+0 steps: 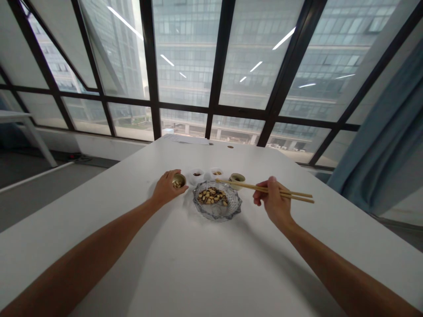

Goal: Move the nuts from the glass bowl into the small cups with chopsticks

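Observation:
My left hand (167, 188) is wrapped round a small gold-coloured cup (179, 177) with pale nuts or seeds inside, tilted a little toward me. In my right hand (273, 199) is a pair of wooden chopsticks (244, 183). Their tips lie over the far side of a clear glass bowl (234, 208), and I see nothing between them. Mixed pale nuts and dark seeds (212, 196) fill the bottom of that bowl. Just behind it stand two small white cups, the left cup (195, 179) with dark bits and the right cup (216, 170) with pale-orange pieces.
A greenish small cup (237, 178) stands behind the chopsticks, right of the white cups. On the white table (185, 264), papers (185, 139) and two small round items lie at the far end. Windows stand beyond, and a blue curtain (373, 149) hangs at right.

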`<state>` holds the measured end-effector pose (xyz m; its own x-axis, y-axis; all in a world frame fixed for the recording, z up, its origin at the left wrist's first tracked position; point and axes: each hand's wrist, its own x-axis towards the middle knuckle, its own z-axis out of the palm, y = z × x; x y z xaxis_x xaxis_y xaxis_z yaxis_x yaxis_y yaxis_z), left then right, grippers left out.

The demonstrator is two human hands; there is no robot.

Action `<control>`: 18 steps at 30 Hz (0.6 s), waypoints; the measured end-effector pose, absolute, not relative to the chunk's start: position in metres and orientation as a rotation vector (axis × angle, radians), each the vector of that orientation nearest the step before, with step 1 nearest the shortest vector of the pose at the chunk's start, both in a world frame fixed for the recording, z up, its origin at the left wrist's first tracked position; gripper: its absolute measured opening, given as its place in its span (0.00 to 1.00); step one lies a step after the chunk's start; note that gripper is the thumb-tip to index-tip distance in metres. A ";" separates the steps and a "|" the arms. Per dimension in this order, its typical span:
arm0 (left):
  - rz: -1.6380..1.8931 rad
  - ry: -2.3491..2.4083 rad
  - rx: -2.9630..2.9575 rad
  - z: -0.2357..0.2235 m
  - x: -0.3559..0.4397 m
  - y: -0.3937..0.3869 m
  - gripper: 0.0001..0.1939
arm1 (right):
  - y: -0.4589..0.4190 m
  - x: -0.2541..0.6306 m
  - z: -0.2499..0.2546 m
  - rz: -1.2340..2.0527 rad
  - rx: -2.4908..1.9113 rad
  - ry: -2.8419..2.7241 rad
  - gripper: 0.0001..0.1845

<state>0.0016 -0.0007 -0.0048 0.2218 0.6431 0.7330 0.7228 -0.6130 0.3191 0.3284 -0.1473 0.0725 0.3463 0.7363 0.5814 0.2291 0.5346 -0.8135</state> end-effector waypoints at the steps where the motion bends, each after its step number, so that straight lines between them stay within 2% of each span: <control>1: -1.367 -1.335 -2.393 -0.006 0.002 0.000 0.32 | -0.144 0.321 0.073 0.486 -0.972 -1.147 0.30; 11: -1.368 -1.306 -2.433 -0.008 0.004 0.001 0.35 | -0.087 0.228 0.085 0.753 -0.942 -1.449 0.34; 18: -1.404 -1.372 -2.418 -0.008 0.007 0.002 0.35 | -0.093 0.276 0.087 0.572 -0.978 -1.385 0.33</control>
<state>0.0067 0.0017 -0.0077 0.2059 0.6715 0.7118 0.6962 -0.6117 0.3757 0.2765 -0.0932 0.0871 0.1465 0.8268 0.5431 0.2027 0.5123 -0.8346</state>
